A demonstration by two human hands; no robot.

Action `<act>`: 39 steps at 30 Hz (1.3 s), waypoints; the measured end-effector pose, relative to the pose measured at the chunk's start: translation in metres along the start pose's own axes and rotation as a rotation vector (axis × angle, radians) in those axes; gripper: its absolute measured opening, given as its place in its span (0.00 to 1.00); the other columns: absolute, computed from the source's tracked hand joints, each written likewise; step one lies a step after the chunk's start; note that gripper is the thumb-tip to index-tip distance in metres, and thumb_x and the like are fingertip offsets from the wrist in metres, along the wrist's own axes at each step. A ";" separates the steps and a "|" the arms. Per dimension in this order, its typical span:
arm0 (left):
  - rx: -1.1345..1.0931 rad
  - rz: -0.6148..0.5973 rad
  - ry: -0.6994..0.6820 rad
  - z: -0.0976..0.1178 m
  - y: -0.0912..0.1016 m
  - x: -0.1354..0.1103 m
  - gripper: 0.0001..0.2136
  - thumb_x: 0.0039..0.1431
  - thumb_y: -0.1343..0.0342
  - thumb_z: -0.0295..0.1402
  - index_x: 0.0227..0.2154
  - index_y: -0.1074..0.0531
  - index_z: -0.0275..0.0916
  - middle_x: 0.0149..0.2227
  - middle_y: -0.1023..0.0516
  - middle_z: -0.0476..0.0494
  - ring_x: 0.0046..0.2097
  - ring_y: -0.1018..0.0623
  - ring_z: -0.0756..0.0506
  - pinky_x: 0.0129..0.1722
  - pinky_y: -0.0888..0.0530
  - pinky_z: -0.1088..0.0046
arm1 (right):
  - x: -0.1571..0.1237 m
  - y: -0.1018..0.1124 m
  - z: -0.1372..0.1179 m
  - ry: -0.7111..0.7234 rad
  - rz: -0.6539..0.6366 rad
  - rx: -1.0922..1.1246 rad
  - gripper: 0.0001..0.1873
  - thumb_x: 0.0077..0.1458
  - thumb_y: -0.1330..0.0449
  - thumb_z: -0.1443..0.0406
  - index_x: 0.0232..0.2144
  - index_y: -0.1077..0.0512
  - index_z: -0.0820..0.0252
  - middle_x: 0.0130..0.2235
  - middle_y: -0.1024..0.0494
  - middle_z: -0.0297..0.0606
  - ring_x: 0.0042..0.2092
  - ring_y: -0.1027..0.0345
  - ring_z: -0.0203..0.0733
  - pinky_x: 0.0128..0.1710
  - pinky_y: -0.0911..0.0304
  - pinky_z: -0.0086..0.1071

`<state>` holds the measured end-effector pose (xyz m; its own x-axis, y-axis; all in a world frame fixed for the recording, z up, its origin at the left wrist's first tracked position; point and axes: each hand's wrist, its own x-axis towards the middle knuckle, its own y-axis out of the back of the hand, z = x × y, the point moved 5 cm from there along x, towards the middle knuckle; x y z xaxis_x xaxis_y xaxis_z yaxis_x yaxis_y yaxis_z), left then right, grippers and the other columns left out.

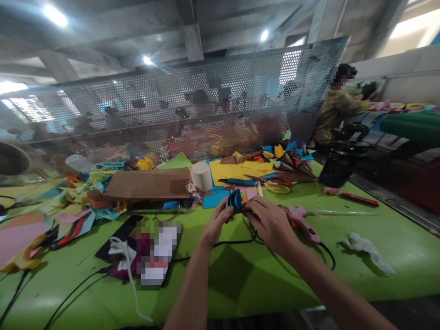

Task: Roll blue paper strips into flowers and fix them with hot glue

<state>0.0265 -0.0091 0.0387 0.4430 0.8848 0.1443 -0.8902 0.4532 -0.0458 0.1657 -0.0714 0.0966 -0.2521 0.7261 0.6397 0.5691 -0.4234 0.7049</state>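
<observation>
Between my two hands, above the green table [292, 293], is a blue folded paper piece [234, 200] with curled layers. My left hand [217, 220] pinches its left side between thumb and fingers. On the other side, my right hand [270, 222] has its fingers closed at the piece's right edge; part of it is hidden behind them. A pink glue gun [304, 222] lies just right of my right hand. Behind the hands are blue paper [215, 198], scissors [277, 184] with red and yellow handles and a blue-handled cutter [239, 182].
A roll of cream tape [201, 176] stands by brown paper [147, 183]. To the left lie a phone [160, 256], a power strip [125, 266] and cords. A red pen-like tool [359, 198], white cloth [367, 252] and dark bin [342, 162] are right. A co-worker [338, 107] sits beyond.
</observation>
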 end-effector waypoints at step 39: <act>-0.077 -0.007 0.036 -0.003 -0.003 0.002 0.15 0.52 0.38 0.40 0.40 0.29 0.39 0.33 0.31 0.50 0.34 0.36 0.49 0.36 0.37 0.74 | -0.009 0.018 0.015 -0.129 0.141 0.185 0.05 0.62 0.43 0.69 0.38 0.27 0.58 0.37 0.25 0.38 0.38 0.29 0.41 0.38 0.37 0.32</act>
<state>0.0304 -0.0082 0.0361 0.4538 0.8844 0.1091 -0.8771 0.4649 -0.1208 0.1897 -0.0775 0.0988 -0.0656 0.7350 0.6749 0.7280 -0.4273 0.5361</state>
